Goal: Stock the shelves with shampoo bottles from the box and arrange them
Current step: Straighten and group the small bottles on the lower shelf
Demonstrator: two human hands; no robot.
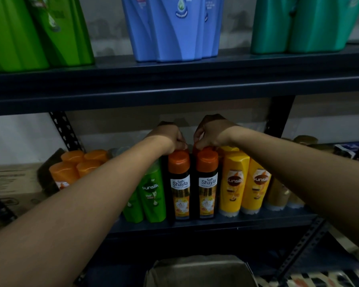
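Two black Safi Shayla shampoo bottles with orange caps stand side by side at the front of the lower shelf (205, 225), the left bottle (179, 195) and the right bottle (208, 193). My left hand (167, 136) reaches over the left one, fingers curled down onto the orange cap of a bottle right behind it. My right hand (210, 132) does the same over the right one, pinching a cap in the row behind. The bodies of those rear bottles are hidden. The cardboard box (199, 270) sits open below the shelf.
Green Sunsilk bottles (152, 195) stand left of the black ones, yellow Sunsilk bottles (245, 183) to the right. Orange-capped bottles (79, 164) stand at far left. The upper shelf (174, 83) holds large green, blue and teal bottles. Slotted uprights (278, 119) frame the bay.
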